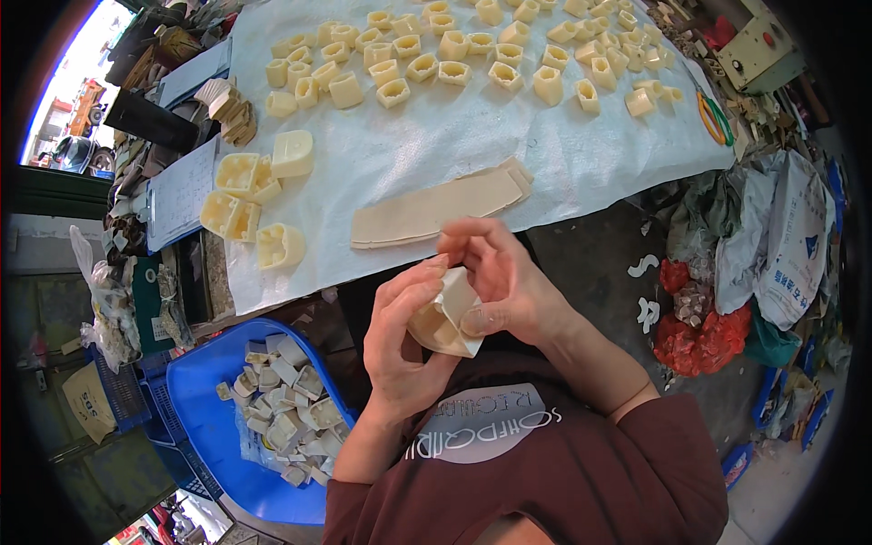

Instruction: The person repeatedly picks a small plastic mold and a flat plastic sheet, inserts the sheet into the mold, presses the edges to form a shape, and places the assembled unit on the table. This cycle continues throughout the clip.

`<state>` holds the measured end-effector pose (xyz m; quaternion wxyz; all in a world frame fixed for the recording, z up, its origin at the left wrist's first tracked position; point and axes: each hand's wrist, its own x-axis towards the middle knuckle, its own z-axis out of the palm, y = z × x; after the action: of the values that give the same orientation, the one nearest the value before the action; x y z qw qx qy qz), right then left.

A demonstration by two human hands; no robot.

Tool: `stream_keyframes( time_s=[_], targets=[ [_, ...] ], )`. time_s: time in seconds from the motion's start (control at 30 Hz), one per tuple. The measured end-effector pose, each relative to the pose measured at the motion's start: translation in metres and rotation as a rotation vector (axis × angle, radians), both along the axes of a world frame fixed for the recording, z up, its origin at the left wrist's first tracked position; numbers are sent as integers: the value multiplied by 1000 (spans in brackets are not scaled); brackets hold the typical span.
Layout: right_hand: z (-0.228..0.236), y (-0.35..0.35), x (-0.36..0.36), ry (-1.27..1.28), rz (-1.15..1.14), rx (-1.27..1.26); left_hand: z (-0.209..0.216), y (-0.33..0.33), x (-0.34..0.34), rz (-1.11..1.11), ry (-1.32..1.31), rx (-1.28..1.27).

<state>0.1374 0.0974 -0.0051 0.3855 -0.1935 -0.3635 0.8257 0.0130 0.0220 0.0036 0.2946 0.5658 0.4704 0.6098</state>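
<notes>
Close to my chest, both hands are closed around a cream, hollow plastic heel-shaped piece (436,329) with a smooth off-white covering on part of its side. My left hand (397,336) grips it from the left, fingers over its upper edge. My right hand (505,289) holds it from the right, the thumb pressed on its near side and the fingers curled above. Just beyond the hands, a stack of thin beige strips (436,207) lies on the white-covered table (409,141). Several larger cream hollow pieces (281,246) stand at the table's left.
Many small cream hollow pieces (393,93) cover the table's far side. Green-and-orange-handled scissors (713,118) lie at the right edge. A blue basin (204,381) of off-white covered pieces (286,400) sits lower left. Plastic bags (772,245) crowd the right side.
</notes>
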Motion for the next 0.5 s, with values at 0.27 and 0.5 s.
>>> stream_keyframes(
  time_s=[0.27,0.5],
  targets=[
    [-9,14,8,-6,321,29,-3,0,-1,-260,-355,-32],
    [-2,15,13,-4,299,122,-26,10,-29,-524,-315,-5]
  ],
)
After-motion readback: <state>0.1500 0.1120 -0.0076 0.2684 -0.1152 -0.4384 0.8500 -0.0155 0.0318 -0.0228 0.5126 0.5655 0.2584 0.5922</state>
